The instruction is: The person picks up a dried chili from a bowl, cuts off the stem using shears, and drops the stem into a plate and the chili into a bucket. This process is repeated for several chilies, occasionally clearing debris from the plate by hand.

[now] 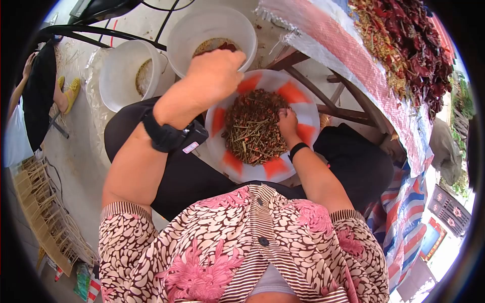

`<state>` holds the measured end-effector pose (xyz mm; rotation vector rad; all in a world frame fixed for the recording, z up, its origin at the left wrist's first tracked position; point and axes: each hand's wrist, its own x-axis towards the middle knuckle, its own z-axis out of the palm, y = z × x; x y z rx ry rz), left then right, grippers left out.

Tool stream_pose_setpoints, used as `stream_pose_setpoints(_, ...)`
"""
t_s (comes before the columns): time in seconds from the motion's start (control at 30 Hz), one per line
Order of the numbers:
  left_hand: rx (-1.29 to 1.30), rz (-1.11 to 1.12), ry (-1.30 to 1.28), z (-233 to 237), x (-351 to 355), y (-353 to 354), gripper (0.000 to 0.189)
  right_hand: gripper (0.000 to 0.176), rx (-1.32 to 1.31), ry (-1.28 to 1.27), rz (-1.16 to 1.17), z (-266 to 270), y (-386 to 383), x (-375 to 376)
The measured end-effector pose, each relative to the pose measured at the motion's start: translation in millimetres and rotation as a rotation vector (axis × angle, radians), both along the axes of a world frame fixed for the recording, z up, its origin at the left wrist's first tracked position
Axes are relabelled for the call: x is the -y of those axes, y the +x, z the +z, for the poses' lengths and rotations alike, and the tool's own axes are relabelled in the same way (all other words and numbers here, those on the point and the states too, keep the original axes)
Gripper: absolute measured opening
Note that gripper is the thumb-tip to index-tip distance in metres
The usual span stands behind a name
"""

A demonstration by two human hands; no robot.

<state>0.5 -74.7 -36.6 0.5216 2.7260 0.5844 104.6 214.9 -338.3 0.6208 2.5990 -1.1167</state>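
A white basin with orange patches (218,121) rests on the person's lap, holding a heap of brown-green stems and reddish bits (255,134). At the heap's right side is my right hand (288,122), its fingers curled against the pieces; what they grip is too small to name. My left hand (214,73) is raised at the near rim of a translucent white bucket (177,38), fingers bent together, with whatever they hold hidden. Dark red pieces (222,47) show in the bucket just beyond this hand.
Another white bucket (113,76) stands to the left. Dried red chillies (409,50) lie on a woven plastic sheet (348,55) at upper right, above a wooden frame (348,113). Another person's foot in a yellow slipper (73,95) and a wicker-like rack (48,212) are at far left.
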Motion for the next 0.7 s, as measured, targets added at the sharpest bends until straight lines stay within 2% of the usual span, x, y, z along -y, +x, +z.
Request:
stream_pose_setpoints(0.1,0.078,-0.070,0.001,-2,-7,7,0.028,0.024,0.064,-0.594,-0.300,71,-5,48)
stream_pose_setpoints(0.2,0.120,-0.116,-0.010,-10,-13,12,0.027,0.025,0.070,-0.782,-0.299,160,-1,86)
stream_pose_setpoints(0.3,0.191,-0.149,0.112,-12,-15,20,0.030,0.024,-0.112,-0.851,-0.153,229,12,103)
stream_pose_setpoints(0.37,0.235,-0.183,0.243,-14,-20,22,0.032,0.024,-0.222,-0.845,-0.098,252,20,101)
stream_pose_setpoints(0.43,0.369,-0.212,0.481,-8,-26,23,0.030,0.024,-0.358,-0.851,-0.093,270,27,103)
stream_pose_setpoints(0.5,0.500,-0.223,0.687,3,-31,31,0.033,0.024,-0.366,-0.889,-0.122,282,31,99)
stream_pose_setpoints(0.6,0.711,-0.101,0.888,18,-36,41,0.041,0.023,-0.312,-1.001,-0.138,298,33,90)
stream_pose_setpoints(0.67,0.408,-0.237,0.970,0,-42,40,0.046,0.023,-0.232,-1.183,-0.214,310,34,85)
stream_pose_setpoints(0.7,0.251,-0.305,1.004,5,-44,41,0.049,0.023,-0.192,-1.274,-0.250,315,33,83)
